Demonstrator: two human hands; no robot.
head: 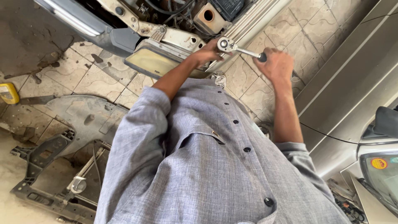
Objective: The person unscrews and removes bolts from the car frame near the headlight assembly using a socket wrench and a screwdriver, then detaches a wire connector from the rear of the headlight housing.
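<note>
The right hand [278, 65] grips the chrome ratchet wrench's [238, 49] black handle for leverage while the left hand [207, 53] clasps its head, steadying it on the grey car front [166, 41].

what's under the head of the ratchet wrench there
The ratchet wrench head sits over the edge of the car's front frame, beside the headlight. The left hand steadies it; the right hand grips the handle. The fastener beneath is covered.

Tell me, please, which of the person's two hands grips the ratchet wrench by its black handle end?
The right hand grips the black handle end of the ratchet wrench. The left hand instead rests by the wrench's round head, next to the headlight.
</note>
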